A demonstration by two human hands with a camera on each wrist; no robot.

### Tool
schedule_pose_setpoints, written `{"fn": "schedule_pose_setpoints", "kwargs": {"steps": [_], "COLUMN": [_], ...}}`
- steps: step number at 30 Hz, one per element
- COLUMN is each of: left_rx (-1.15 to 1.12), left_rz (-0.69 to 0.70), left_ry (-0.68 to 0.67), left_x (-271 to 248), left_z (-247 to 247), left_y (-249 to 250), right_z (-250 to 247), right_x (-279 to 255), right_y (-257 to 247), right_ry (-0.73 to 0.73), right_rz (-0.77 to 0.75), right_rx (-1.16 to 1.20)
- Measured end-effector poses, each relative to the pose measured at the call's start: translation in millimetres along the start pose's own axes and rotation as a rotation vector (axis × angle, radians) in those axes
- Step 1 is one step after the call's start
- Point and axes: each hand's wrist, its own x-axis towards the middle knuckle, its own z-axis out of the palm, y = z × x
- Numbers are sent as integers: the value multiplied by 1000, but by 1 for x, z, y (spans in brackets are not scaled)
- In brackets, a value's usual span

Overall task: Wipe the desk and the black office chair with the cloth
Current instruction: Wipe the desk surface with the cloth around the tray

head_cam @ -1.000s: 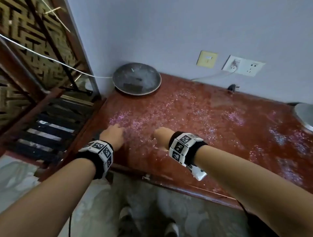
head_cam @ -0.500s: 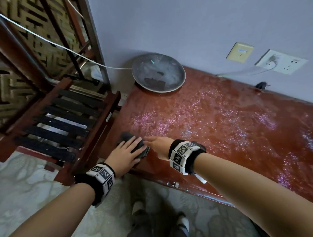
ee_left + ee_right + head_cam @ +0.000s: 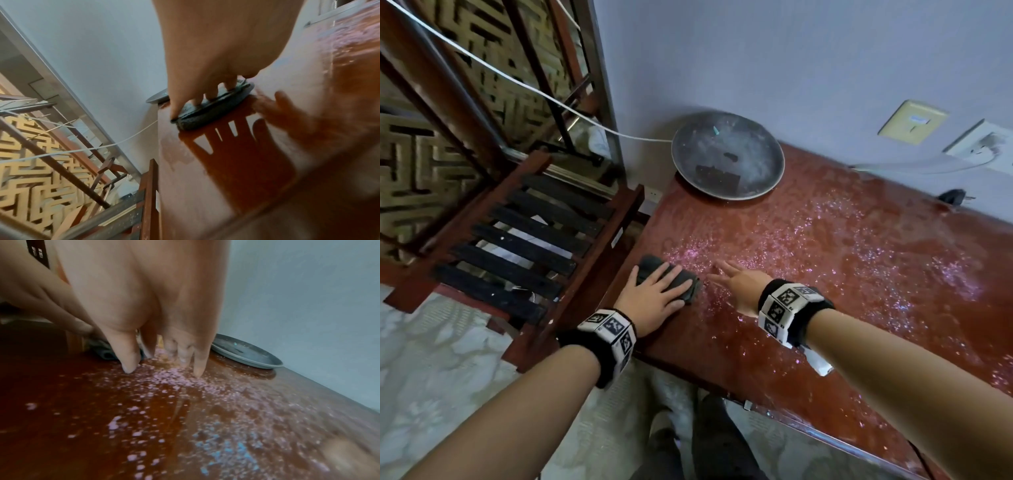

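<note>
We see our left hand point(image 3: 218, 53) stretched flat, its fingers point(image 3: 212, 91) spread and pressing down on the folded dark cloth point(image 3: 207, 112), which lies on the glossy red-brown desk point(image 3: 236, 170). Just right of those fingers our right hand point(image 3: 287, 110) shows blurred, close beside the cloth. Beyond the fingers a grey dish point(image 3: 157, 98) peeks out against the pale wall point(image 3: 102, 48), and a white cord point(image 3: 86, 148) runs off to their left.

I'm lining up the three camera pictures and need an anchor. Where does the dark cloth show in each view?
Head: cloth left of centre, under the left hand, at the desk's left edge.
Left wrist: cloth centre, beneath the fingers.
Right wrist: cloth left of centre, behind the thumb.
Shared landmark: the grey dish by the wall.
</note>
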Motion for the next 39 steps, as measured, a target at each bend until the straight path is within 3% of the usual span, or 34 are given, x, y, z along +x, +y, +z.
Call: {"fn": "schedule_pose_setpoints", "kwargs": {"steps": [3, 6, 9, 12, 14, 17, 20, 24, 27, 31, 34, 37, 39], "left_rx": [97, 56, -53, 18, -29, 119, 44, 0, -58, 107, 79, 32, -72], "left_rz": [23, 34, -18, -50, -13, 4, 5, -78, -120, 33, 3, 13, -43], "left_ry": [36, 83, 99, 93, 9, 85, 84, 127, -24, 45, 7, 48, -41], "left_x": [-32, -50, -17, 25, 24, -11, -30, 16, 41, 7, -11, 24, 49], "left_z": [21, 49, 27, -5, -13, 9, 30, -9, -34, -7, 11, -13, -32], "left_y": [-8, -16, -21, -24, -28, -29, -39, -35, -28, -21, -19, -17, -15], "right_z": [-4, 0, 0, -6, -10, -14, -13, -11, -9, -6, 2, 10, 14], "right_x": [6, 12, 14, 17, 19, 19, 18, 17, 20, 21, 17, 17, 20], "right_y": [17, 27, 30, 29, 26, 24, 27, 31, 32, 34, 38, 46, 50], "right_ry": [-36, -72, -92, -108, -122, -123, -113, -117, -118, -97, -73, 8, -4], "right_rz": [20, 3, -17, -32, -33, -36, -51, -57, -63, -66, -52, 37, 80], "right_rx": [-7, -54, -112, -170, -203, -224, -208, -189, -202, -180, -79, 34, 83]}}
